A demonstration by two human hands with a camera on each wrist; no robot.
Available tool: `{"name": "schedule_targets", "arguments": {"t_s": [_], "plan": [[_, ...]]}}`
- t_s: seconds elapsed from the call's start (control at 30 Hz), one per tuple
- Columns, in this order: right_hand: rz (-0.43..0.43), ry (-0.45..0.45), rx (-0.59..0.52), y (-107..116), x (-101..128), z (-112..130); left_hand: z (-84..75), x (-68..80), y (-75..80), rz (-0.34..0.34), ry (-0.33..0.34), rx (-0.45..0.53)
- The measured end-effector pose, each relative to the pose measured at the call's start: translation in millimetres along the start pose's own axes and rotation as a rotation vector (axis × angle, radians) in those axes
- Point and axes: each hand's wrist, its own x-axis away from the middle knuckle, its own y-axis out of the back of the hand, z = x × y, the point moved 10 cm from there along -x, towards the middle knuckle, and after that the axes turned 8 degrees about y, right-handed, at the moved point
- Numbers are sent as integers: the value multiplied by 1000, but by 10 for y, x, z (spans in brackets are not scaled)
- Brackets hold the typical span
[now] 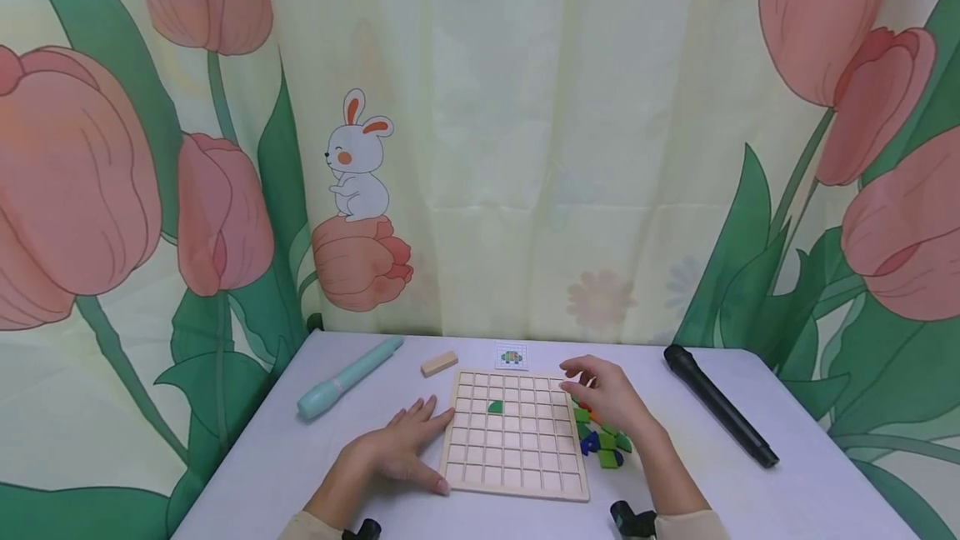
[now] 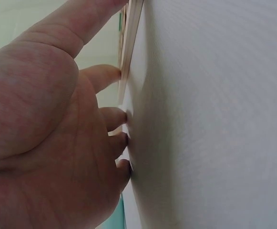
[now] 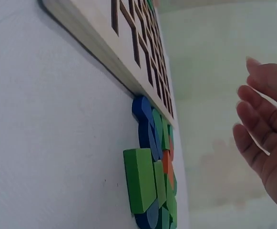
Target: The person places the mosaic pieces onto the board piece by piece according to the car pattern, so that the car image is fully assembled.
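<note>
A wooden grid board lies on the table, with one green quarter-round piece in a cell toward its upper left. My left hand rests at the board's left edge, fingers spread, thumb and index finger at the rim. In the left wrist view the other fingertips are down at the tabletop. Over the board's upper right corner hovers my right hand, its fingers loosely bent and nothing between them. Below it is a pile of coloured blocks in green, blue and orange, partly hidden by that hand.
A small card with a coloured pattern lies beyond the board, and a plain wooden block sits left of it. A light teal cylinder lies at the left. To the right is a black microphone-like stick. A curtain hangs behind the table.
</note>
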Motion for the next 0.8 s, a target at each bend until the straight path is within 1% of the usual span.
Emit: {"name": "schedule_targets", "arguments": {"t_s": [0.13, 0.33, 0.47, 0.8], "plan": [[0, -43, 40, 38, -1, -130, 5, -3, 5, -2, 0, -5], [7, -105, 51, 44, 16, -313, 11, 0, 13, -8, -9, -4], [19, -146, 46, -2, 36, -439, 8, -1, 5, -5, -11, -4], [41, -197, 48, -109, 30, -661, 7, -25, -7, -2, -8, -8]]}}
